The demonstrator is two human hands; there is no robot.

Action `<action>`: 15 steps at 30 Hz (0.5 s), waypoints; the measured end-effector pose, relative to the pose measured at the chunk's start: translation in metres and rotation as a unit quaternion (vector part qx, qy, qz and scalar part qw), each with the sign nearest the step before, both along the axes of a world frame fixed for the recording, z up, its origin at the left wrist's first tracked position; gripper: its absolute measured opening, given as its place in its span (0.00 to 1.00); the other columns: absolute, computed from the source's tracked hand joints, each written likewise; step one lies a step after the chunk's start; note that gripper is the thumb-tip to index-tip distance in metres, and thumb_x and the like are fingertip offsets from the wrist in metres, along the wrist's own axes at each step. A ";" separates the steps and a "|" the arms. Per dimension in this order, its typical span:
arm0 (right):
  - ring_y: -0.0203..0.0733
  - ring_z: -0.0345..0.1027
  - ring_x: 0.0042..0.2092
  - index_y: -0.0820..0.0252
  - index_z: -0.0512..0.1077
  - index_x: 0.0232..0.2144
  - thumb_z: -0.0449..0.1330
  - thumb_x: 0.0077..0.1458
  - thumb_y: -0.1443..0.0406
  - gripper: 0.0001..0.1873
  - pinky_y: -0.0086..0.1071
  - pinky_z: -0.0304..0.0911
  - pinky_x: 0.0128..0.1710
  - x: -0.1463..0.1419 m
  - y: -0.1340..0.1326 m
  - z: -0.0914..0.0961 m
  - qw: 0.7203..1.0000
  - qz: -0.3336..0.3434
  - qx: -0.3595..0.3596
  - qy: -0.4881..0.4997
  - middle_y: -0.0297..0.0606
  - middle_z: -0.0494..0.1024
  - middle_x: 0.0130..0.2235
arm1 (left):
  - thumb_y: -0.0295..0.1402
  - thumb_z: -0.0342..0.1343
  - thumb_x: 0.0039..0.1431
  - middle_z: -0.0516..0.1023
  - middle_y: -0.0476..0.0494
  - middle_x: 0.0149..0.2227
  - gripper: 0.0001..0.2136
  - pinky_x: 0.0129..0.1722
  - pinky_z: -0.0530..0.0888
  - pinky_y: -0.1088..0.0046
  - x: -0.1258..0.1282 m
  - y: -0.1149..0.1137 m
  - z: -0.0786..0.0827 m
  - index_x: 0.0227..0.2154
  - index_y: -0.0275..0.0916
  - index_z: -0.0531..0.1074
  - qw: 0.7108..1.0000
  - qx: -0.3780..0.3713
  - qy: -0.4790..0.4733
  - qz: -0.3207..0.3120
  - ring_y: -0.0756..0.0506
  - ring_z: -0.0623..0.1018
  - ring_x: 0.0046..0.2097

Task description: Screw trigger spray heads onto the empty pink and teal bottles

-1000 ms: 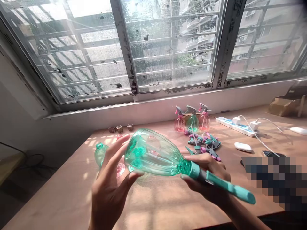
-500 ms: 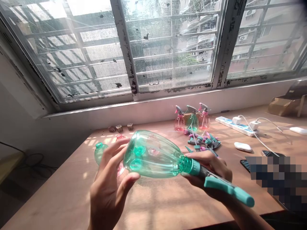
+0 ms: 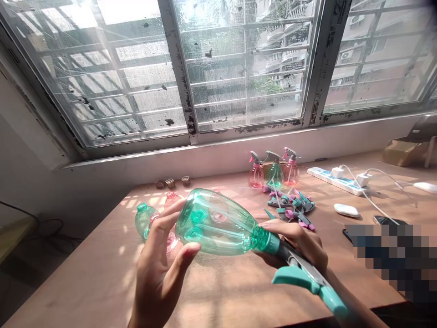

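Note:
I hold a clear green spray bottle (image 3: 221, 223) on its side above the wooden table (image 3: 102, 273), its base turned toward me. My left hand (image 3: 160, 269) cups the base, thumb below and fingers above. My right hand (image 3: 295, 246) is wrapped round the neck and the teal and grey spray head (image 3: 303, 278), whose trigger hangs downward.
Empty green and pink bottles (image 3: 145, 221) lie behind my left hand. Three finished spray bottles (image 3: 273, 171) stand by the window, with a pile of loose spray heads (image 3: 290, 207) in front. A power strip (image 3: 336, 180), cables, a white mouse (image 3: 346, 210) and a cardboard box (image 3: 408, 148) are at the right.
The spray head has turned in my right hand: its trigger, earlier in line with the handle, now hangs down. The bottle has sunk slightly.

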State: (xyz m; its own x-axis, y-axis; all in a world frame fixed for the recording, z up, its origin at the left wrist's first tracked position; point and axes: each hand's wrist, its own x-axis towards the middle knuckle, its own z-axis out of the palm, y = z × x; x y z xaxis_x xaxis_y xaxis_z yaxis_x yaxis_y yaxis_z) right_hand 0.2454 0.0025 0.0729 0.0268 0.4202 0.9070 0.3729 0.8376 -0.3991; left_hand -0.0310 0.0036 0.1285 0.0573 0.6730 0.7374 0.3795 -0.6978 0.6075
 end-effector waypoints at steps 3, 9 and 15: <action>0.52 0.89 0.37 0.50 0.80 0.51 0.77 0.57 0.65 0.20 0.36 0.84 0.34 -0.005 -0.001 0.005 1.000 0.005 -0.014 0.022 0.39 0.91 0.40 | 0.44 0.64 0.70 0.77 0.43 0.66 0.17 0.68 0.73 0.54 0.003 0.001 0.005 0.59 0.51 0.77 1.000 0.015 -0.007 -0.022 0.33 0.72 0.71; 0.44 0.82 0.24 0.48 0.74 0.49 0.71 0.67 0.56 0.13 0.32 0.79 0.22 -0.015 -0.012 0.018 0.946 0.228 -0.178 0.149 0.27 0.85 0.25 | 0.34 0.66 0.70 0.75 0.49 0.68 0.18 0.70 0.72 0.53 0.002 0.001 0.014 0.60 0.57 0.79 0.992 0.120 -0.013 -0.041 0.36 0.72 0.71; 0.51 0.87 0.32 0.50 0.76 0.55 0.75 0.58 0.69 0.24 0.37 0.83 0.29 -0.005 -0.008 0.006 0.998 0.057 -0.037 0.011 0.39 0.90 0.38 | 0.51 0.69 0.63 0.82 0.44 0.62 0.24 0.64 0.79 0.63 -0.001 0.004 0.006 0.59 0.50 0.79 0.993 0.073 -0.060 -0.068 0.35 0.78 0.66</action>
